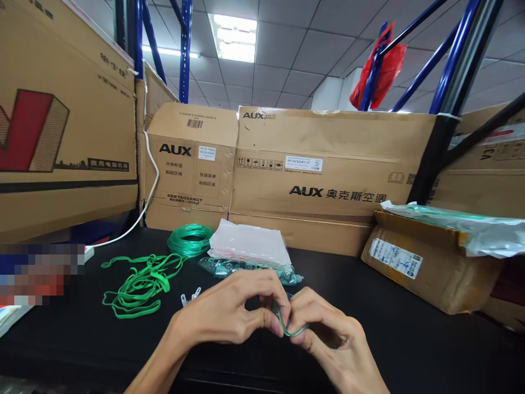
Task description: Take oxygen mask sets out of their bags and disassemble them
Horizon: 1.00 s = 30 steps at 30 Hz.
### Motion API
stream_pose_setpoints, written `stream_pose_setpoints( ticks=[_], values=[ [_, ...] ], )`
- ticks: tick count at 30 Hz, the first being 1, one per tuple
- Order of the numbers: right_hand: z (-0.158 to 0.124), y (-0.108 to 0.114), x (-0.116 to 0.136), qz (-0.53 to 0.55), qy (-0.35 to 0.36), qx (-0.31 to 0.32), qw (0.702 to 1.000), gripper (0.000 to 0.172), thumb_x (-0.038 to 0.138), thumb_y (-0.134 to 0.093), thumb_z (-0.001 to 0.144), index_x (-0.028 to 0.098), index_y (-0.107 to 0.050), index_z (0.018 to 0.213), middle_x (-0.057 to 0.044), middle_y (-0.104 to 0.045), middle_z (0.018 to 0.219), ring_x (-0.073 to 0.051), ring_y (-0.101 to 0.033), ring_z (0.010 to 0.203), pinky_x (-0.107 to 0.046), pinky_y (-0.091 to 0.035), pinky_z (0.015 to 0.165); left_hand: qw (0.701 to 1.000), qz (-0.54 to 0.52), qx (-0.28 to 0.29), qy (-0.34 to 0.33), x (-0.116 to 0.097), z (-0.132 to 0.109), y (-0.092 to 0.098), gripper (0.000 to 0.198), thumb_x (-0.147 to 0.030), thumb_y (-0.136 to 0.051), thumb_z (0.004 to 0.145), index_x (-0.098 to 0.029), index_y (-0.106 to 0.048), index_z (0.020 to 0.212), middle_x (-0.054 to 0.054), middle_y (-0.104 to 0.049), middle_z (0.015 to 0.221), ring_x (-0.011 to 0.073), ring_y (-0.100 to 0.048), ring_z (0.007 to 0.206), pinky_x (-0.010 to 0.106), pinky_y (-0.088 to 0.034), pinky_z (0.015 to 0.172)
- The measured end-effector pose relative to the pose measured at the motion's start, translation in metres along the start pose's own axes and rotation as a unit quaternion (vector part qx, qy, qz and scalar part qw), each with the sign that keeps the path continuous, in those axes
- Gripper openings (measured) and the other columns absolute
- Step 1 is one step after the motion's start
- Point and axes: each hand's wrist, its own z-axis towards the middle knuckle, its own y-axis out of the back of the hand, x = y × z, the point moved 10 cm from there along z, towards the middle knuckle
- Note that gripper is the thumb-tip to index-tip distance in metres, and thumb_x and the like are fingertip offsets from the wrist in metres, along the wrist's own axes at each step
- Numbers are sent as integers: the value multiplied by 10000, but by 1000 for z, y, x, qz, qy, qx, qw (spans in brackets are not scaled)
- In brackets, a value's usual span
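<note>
A short piece of clear greenish tubing (289,332) is bent between my two hands in the head view. My left hand (233,309) pinches one side of it between thumb and fingers. On the other side my right hand (328,328) grips it the same way, close to the left fingertips. The fingers hide both ends of the piece. Just behind my hands lies a clear bag of greenish plastic parts (229,267), partly under a white packet (250,242). Small white plastic clips (191,296) rest beside my left wrist.
A coil of green tubing (176,241) and a tangled green elastic strap (137,293) lie on the black table (102,350) to the left. Large cardboard boxes (340,142) wall the back. At right stands an open carton (426,257) with plastic-wrapped packs on top.
</note>
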Motion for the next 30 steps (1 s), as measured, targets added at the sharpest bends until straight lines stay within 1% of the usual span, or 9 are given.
stream_pose_setpoints(
  ticks=[5, 10, 12, 17, 20, 24, 26, 28, 30],
  values=[
    [-2, 1, -3, 2, -21, 4, 1000, 114, 289, -714, 924, 269, -768, 827, -11, -686, 817, -166, -610, 756, -273, -463, 706, 1000, 21, 5, -9, 1, 0, -5, 126, -54, -688, 902, -173, -684, 859, -6, -661, 876, 141, -622, 832, 242, -471, 786],
    [-6, 2, -17, 36, -88, 0, 995, 158, 357, -748, 885, 247, -766, 773, -24, -660, 814, -186, -594, 774, -295, -437, 718, 998, 54, 0, -10, 2, -1, -7, 147, -36, -697, 889, -182, -712, 874, -2, -665, 884, 145, -624, 843, 239, -458, 768],
    [-6, 3, -21, 49, -102, -1, 994, 185, 390, -762, 866, 241, -760, 758, -21, -643, 798, -186, -574, 761, -298, -425, 713, 998, 61, 2, -12, 2, -1, -8, 147, -44, -696, 899, -187, -720, 875, -2, -669, 889, 149, -626, 853, 246, -457, 782],
    [-6, 4, -28, 58, -115, 14, 992, 194, 397, -752, 870, 230, -743, 772, -14, -624, 803, -178, -551, 758, -288, -415, 712, 996, 91, 8, -3, 2, -1, -10, 185, -10, -681, 899, -191, -714, 889, -8, -676, 913, 147, -624, 887, 246, -444, 819],
    [-5, 3, -29, 70, -97, 18, 993, 183, 385, -726, 893, 228, -724, 798, -9, -610, 803, -169, -544, 750, -275, -424, 701, 995, 104, 0, -2, -2, -2, -9, 185, -12, -691, 894, -195, -708, 917, -11, -667, 923, 147, -620, 910, 250, -436, 854],
    [-3, 1, -22, 92, -68, 1, 993, 206, 422, -720, 899, 235, -714, 813, -16, -609, 824, -174, -564, 760, -281, -460, 711, 999, 48, -12, 21, -3, -3, -2, 115, -99, -762, 876, -198, -712, 907, -21, -665, 904, 130, -606, 838, 238, -458, 809],
    [-2, -1, -17, 79, -60, -7, 995, 218, 439, -731, 889, 238, -725, 805, -23, -616, 828, -184, -586, 776, -292, -482, 724, 999, 4, -5, 36, -1, -4, 0, 152, -136, -822, 826, -200, -723, 922, -17, -681, 929, 132, -602, 833, 236, -475, 793],
    [-1, -1, -12, 55, -53, -15, 997, 216, 443, -755, 869, 241, -740, 795, -34, -630, 823, -198, -606, 785, -302, -501, 719, 998, -30, 2, 54, 3, -6, 3, 232, -152, -858, 785, -207, -734, 973, -6, -690, 968, 145, -609, 866, 249, -491, 812],
    [0, 0, -8, 31, -49, -24, 998, 185, 418, -795, 837, 245, -753, 786, -37, -649, 811, -203, -615, 778, -307, -517, 713, 995, -56, 9, 78, 8, -8, 6, 267, -144, -838, 802, -216, -739, 1039, 3, -692, 990, 157, -624, 888, 264, -503, 829]
  ],
)
